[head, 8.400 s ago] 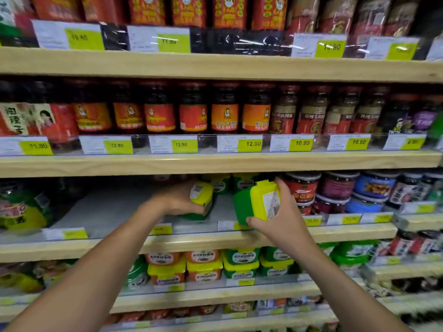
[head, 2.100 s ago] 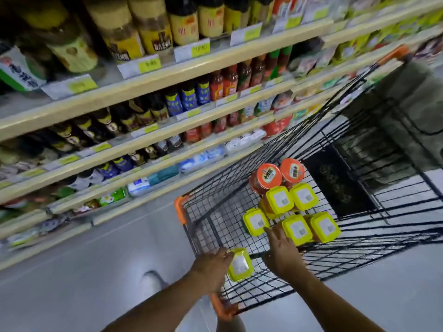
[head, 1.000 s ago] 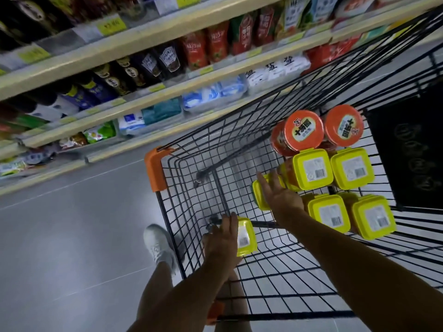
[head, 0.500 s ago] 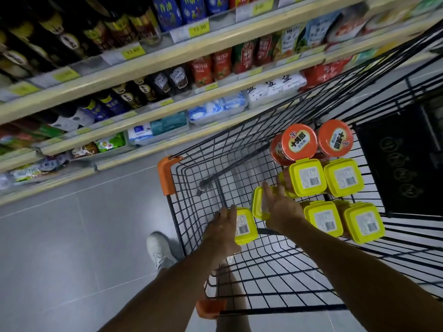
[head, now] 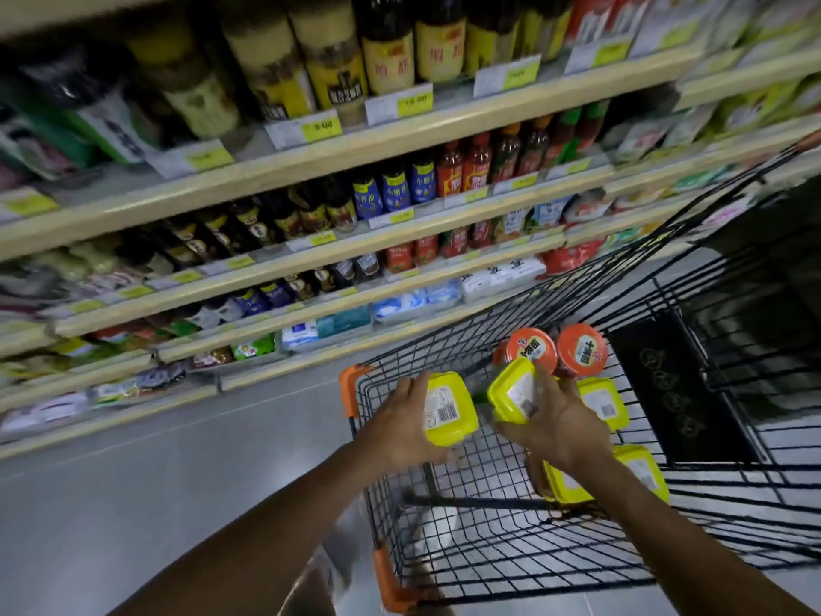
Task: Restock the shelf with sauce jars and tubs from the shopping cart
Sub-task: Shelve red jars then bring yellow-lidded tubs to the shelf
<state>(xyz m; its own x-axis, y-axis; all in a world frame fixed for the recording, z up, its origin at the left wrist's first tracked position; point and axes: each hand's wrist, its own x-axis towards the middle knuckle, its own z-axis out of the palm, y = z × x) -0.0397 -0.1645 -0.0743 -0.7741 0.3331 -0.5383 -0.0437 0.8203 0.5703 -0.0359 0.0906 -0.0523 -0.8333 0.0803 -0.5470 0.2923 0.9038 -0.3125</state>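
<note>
Above the wire shopping cart point(head: 511, 549) in the lower right of the frame, the left hand point(head: 400, 431) grips one yellow-lidded tub point(head: 448, 409) near the orange-cornered rim; the right hand point(head: 559, 426) clasps a second, tilted tub point(head: 511, 391). Three tubs (partly hidden) point(head: 602, 402) and two orange-lidded jars point(head: 582, 349) remain inside; bare grey floor point(head: 133, 482) lies lower left, below the shelves point(head: 355, 146).

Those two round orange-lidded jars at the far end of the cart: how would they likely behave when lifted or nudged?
The orange-lidded jars look round, so one knocked onto its side would probably roll across the shopping cart floor. Standing, they lean against each other and the yellow-lidded tubs, so pulling a tub might tip them. Material cannot be told; if glass, heavyish and breakable.
</note>
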